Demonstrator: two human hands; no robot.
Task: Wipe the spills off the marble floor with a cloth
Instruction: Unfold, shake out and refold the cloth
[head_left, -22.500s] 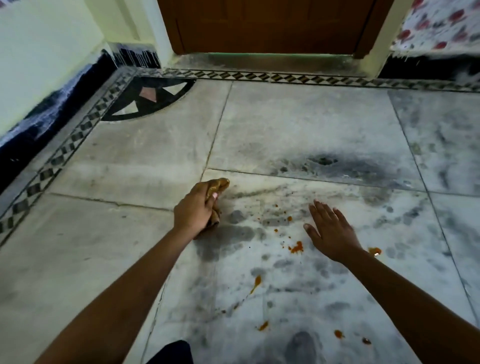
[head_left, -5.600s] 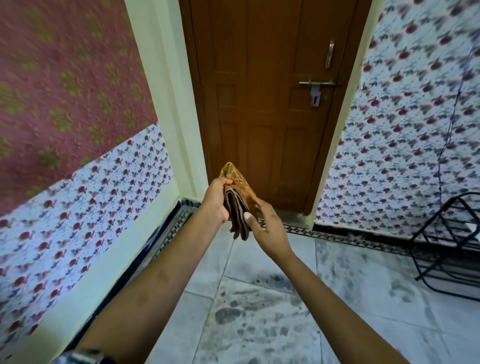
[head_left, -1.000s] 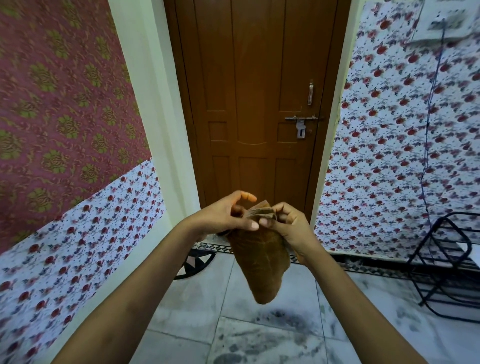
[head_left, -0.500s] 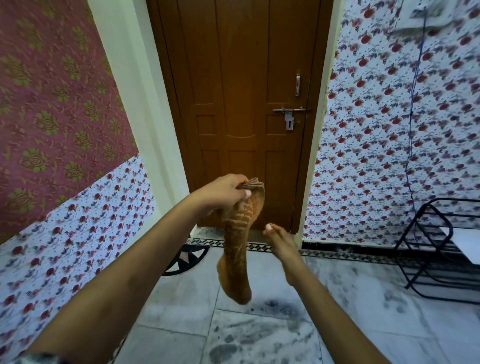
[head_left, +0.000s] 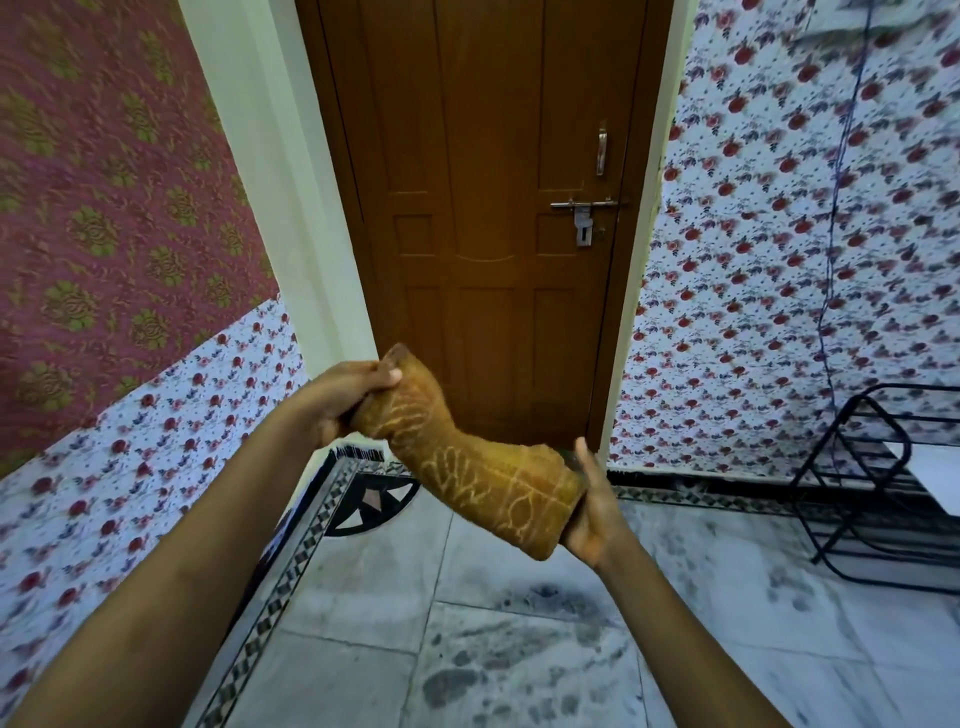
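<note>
Cloth (head_left: 478, 470), brown with pale yellow lines, hangs in the air in front of you, folded into a thick band that slants from about 10 o'clock down to about 4 o'clock across the middle of your view. Your left hand (head_left: 340, 402) has its fingers curled tight around the upper end, thumb pressed on top, so that end pokes up just past your knuckles. Your right hand (head_left: 592, 512) cups the lower end from the side, palm against the fabric and thumb raised along its edge; how far its fingers wrap behind the cloth you cannot tell from here. Both of your bare forearms reach in from the bottom corners, at 7 and 5 o'clock.

Below the cloth, toward 6 o'clock, lies the marble floor (head_left: 519, 665), pale grey with dark blotches and thin joints between the slabs. A patterned black-and-white border (head_left: 270, 613) runs along its left edge, with a dark quarter-circle inlay (head_left: 374, 501) in the corner just under the cloth.

Straight ahead at 12 o'clock stands a brown wooden door (head_left: 483, 218), closed, with a metal latch (head_left: 584, 208) on its right side. Floral wallpaper (head_left: 769, 260) covers the wall at 2 o'clock, and a black wire rack (head_left: 862, 493) sits on the floor at 3 o'clock.
</note>
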